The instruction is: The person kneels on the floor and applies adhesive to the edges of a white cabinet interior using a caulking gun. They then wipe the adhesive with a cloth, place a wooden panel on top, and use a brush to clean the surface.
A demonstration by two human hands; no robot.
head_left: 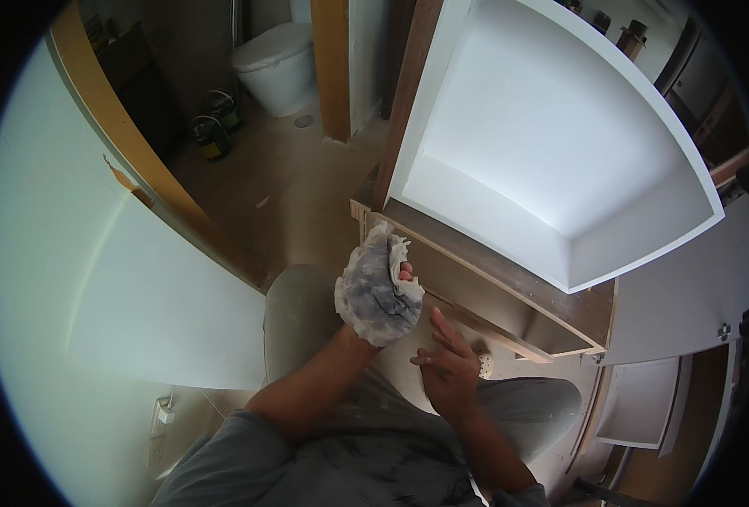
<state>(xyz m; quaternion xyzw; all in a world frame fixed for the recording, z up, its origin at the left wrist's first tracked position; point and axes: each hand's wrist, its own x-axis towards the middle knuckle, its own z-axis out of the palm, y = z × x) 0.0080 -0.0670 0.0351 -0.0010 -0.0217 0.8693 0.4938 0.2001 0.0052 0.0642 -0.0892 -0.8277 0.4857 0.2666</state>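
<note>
In my left hand (405, 270) I hold a crumpled cloth (374, 291), and it is in front of my body, above the space between my knees. The cloth is thin and wrinkled, of an uneven round shape, with ragged whitish edges and a wide dark grey stain in the middle. It covers most of this hand; only some fingertips come out around its right edge, where they are curled and grip the folds. How strongly they press, I cannot tell. My right hand (453, 372) is just beside, lower and apart from the cloth; its fingers are spread, a little bent, and hold nothing. Near the cloth is a cabinet frame (594, 308) of brown wood, with a flat top board and an open hollow below. On this board stands a large white box (509, 110), open toward me, with smooth inner walls and a flat, narrow rim. At my left is a pale, smooth wall (163, 296), bordered by an orange-brown wooden strip (167, 182). Farther away, on the dull brownish floor (281, 182), I see a rounded white toilet (280, 68) and two dark buckets (211, 138) with thin, curved handles.
</note>
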